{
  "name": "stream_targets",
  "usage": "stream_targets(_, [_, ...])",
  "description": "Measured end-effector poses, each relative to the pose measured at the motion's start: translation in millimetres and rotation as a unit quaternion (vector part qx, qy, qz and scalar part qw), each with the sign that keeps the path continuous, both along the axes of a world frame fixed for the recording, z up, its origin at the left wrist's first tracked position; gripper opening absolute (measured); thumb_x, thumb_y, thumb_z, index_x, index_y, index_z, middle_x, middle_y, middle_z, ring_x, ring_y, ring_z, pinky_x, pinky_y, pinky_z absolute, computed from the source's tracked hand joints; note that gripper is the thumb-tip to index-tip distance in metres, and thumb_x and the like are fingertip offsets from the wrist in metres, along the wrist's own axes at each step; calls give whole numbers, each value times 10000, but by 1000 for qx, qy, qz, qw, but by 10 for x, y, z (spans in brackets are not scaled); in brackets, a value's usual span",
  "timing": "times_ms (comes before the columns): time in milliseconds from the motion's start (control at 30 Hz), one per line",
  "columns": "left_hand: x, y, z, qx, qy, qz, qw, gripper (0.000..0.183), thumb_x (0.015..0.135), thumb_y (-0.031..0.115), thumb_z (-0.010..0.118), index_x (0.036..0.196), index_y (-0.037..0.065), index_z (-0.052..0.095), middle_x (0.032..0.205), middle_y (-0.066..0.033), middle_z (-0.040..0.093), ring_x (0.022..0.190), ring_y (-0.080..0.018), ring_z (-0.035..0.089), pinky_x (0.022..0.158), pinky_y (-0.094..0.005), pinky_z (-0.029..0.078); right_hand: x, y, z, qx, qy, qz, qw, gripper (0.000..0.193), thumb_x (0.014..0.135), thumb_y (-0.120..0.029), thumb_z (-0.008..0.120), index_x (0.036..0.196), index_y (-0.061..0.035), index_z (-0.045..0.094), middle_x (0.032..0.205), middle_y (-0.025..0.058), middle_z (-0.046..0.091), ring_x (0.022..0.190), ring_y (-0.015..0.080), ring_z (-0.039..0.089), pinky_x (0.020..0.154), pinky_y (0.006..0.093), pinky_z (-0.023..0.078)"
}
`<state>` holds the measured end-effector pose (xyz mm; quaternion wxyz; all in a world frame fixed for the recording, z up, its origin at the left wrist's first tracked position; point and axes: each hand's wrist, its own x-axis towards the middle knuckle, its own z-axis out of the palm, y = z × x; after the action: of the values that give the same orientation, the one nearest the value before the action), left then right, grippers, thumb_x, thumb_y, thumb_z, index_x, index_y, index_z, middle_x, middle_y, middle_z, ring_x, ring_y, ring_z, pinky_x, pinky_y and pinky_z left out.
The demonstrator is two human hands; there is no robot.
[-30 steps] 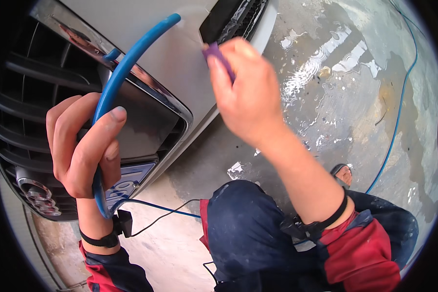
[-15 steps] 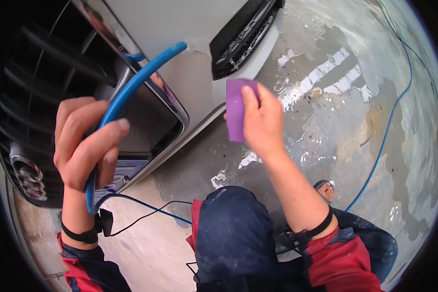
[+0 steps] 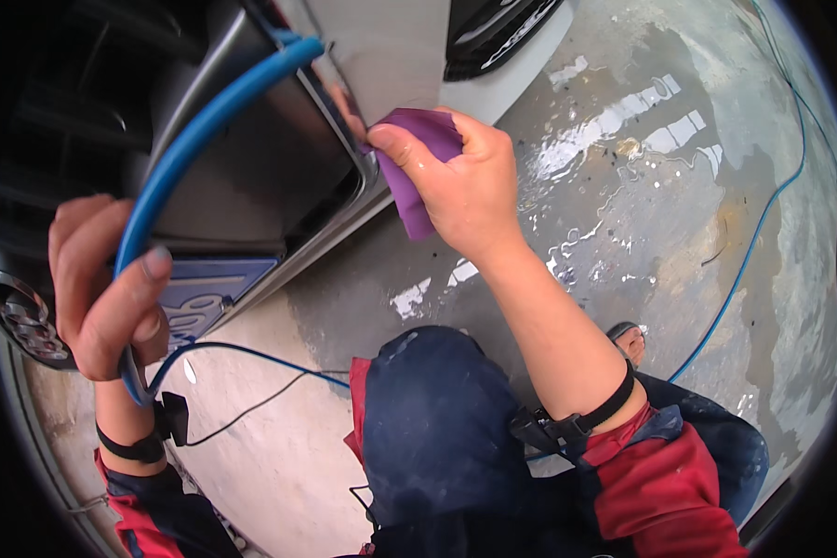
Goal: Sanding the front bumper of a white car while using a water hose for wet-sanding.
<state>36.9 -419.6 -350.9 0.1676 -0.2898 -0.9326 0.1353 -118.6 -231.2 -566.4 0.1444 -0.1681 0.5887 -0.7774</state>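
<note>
My left hand (image 3: pixel 107 288) is closed around a blue hose (image 3: pixel 188 135), which arcs up and over toward the front of a car. The hose's open end points at the chrome trim (image 3: pixel 330 84) bordering the dark grille. In my right hand (image 3: pixel 474 186) is a purple sandpaper sheet (image 3: pixel 414 206), pinched with the thumb on its near face. Its upper left edge meets the lower corner of the trim, beside the pale bumper (image 3: pixel 391 56). The sheet bends, and its lower part hangs free. The fingers behind it are hidden.
A number plate (image 3: pixel 219 279) sits low on the car, below the grille. A black bumper vent (image 3: pixel 498 37) lies farther right. Water wets the grey floor (image 3: pixel 614 214). Another stretch of blue hose (image 3: pixel 749 246) runs along the floor at right. Thin cables hang near my left wrist.
My right hand has moved left with the sandpaper, bringing it from in front of the bumper to the trim corner. My left hand and the hose have shifted left; the view has moved too.
</note>
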Motion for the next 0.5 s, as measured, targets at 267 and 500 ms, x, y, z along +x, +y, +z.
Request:
stream_targets(267, [47, -185, 194, -74, -65, 1, 995, 483, 1140, 429, 429, 1317, 41, 657, 1195, -282, 681, 1044, -353, 726, 904, -463, 608, 420, -240, -512, 26, -8, -83, 996, 369, 938, -322, 843, 950, 36, 756, 791, 28, 739, 713, 78, 630, 663, 269, 515])
stream_targets(500, [607, -1274, 247, 105, -152, 200, 962, 656, 1061, 684, 350, 1521, 277, 580, 1583, -186, 535, 1449, -343, 543, 1186, -526, 459, 878, -501, -715, 39, -74, -30, 996, 363, 863, -342, 871, 955, 4, 806, 770, 134, 766, 673, 166, 701, 651, 319, 549])
